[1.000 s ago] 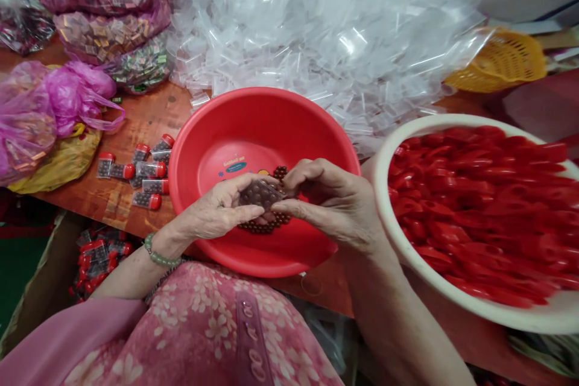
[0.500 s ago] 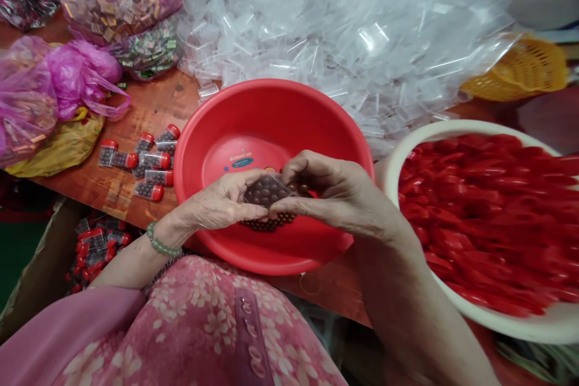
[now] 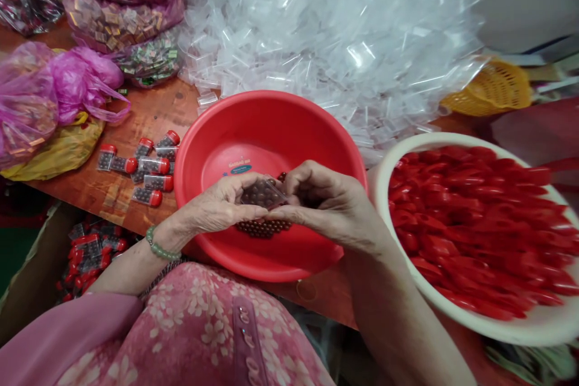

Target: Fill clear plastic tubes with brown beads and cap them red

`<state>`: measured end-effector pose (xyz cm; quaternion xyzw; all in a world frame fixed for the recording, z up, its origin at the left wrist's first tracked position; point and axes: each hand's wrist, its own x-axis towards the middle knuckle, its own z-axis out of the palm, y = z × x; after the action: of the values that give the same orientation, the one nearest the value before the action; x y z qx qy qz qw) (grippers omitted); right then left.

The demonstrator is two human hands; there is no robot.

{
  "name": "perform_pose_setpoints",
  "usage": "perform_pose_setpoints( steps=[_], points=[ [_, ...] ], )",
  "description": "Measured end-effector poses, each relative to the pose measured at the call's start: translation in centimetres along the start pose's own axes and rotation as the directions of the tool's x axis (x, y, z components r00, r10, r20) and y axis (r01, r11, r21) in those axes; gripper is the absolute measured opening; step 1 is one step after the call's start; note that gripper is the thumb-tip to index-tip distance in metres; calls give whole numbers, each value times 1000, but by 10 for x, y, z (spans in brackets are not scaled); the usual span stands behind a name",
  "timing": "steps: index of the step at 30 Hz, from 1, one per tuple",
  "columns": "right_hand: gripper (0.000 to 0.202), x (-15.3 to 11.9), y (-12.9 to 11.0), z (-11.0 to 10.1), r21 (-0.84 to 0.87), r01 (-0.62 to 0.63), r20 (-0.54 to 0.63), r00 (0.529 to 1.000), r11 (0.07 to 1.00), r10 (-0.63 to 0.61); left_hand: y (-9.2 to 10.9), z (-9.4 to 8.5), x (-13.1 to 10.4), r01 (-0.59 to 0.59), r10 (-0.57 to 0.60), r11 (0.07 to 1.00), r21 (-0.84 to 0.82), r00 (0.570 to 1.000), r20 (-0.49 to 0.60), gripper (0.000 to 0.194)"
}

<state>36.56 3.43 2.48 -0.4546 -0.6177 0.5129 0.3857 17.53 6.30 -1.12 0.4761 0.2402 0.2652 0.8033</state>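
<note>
A small clear plastic box [image 3: 262, 194] of round brown balls is tilted above a red basin [image 3: 271, 105]. My left hand [image 3: 221, 202] is closed around the box's left end, thumb in front. At its other end my right hand [image 3: 330, 202] is closed, fingers curled and thumb against the box's lower edge. A few balls show dimly inside the right palm, and one or two at its fingertips. Below the box, more brown balls [image 3: 265, 228] lie heaped in the basin; the hands partly hide them.
Several filled boxes with red caps [image 3: 154, 165] lie left of the basin; more fill a carton [image 3: 29, 259] below. Behind is a heap of clear empty boxes [image 3: 316, 60]. A white tub [image 3: 384, 193] of red caps [image 3: 474, 229] stands right. Bags [image 3: 85, 81] and a yellow basket [image 3: 502, 87] flank.
The view has shifted slightly. The right fingers have curled in closer at the box's end, and fewer balls show between them and the thumb. The left hand keeps its hold.
</note>
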Motion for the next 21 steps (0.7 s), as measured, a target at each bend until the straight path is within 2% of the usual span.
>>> perform_pose_setpoints(
  steps=[3, 7, 10, 13, 15, 17, 19, 21],
  points=[
    [31, 1, 0, 1, -29, 57, -36, 998, 998, -58, 2, 0, 0, -5, 5, 1000, 15, 999, 33, 32],
    [25, -1, 0, 0, -132, 51, 30, 998, 990, -47, 3, 2, -1, -21, 19, 999, 24, 997, 71, 29],
    [33, -5, -1, 0, -121, 8, 35, 999, 993, -3, 1, 3, -1, -22, 22, 1000, -1, 996, 84, 27],
    [40, -9, 2, 1, -55, -26, -24, 999, 998, 25, -1, 2, 0, -6, 5, 1000, 13, 998, 61, 28],
    [41, -11, 7, 3, -12, -21, -79, 997, 1000, 20, 0, 1, 0, 1, -1, 999, 44, 1000, 19, 31],
    [41, -12, 12, 7, -28, -11, -126, 992, 1000, 8, 4, 1, -2, -13, 19, 996, 89, 998, -66, 31],
    [40, -14, 16, 10, -112, -19, -139, 990, 994, 3, 9, 3, -7, -42, 70, 988, 149, 979, -189, 27],
    [37, -19, 18, 8, -257, -37, -69, 997, 966, 20, 16, 5, -13, -41, 111, 972, 231, 948, -299, 20]
  ],
)
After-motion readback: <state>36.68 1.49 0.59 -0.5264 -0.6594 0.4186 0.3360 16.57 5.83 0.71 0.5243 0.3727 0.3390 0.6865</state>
